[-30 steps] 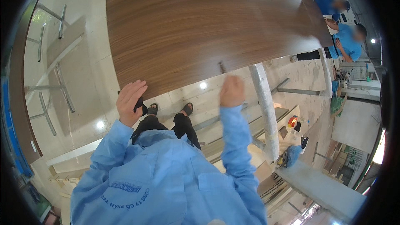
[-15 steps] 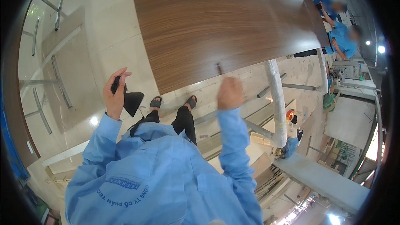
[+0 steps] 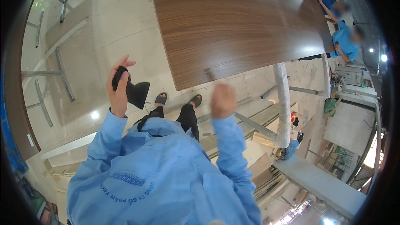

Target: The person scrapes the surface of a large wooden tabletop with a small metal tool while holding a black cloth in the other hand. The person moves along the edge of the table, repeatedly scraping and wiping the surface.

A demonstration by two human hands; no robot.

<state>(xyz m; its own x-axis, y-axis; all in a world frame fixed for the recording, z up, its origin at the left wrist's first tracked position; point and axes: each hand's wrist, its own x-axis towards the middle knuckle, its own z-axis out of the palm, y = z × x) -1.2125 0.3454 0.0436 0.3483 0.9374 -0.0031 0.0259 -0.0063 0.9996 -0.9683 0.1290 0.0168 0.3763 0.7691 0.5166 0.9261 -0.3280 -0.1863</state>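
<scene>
My left hand [image 3: 118, 86] is raised at the left, clear of the table, and grips a black tool with a flared wedge-shaped head [image 3: 134, 91]. My right hand [image 3: 223, 99] is a blurred closed fist just below the near edge of the large dark wood-grain tabletop [image 3: 233, 21]. A thin dark pen-like piece [image 3: 209, 75] pokes up above that fist over the tabletop edge; I cannot tell whether the fist holds it. My blue jacket sleeves run down to the lower edge. My legs and sandalled feet [image 3: 179, 102] show below the table.
Two people in blue shirts [image 3: 343, 37] work at the table's far right end. A white post [image 3: 282, 100] stands under the table's right side. Metal frames [image 3: 50, 75] lie on the pale floor at left. Benches and clutter fill the lower right.
My left hand left the table's edge, swung out to the left and now holds the black tool. My right fist dropped slightly from the tabletop edge.
</scene>
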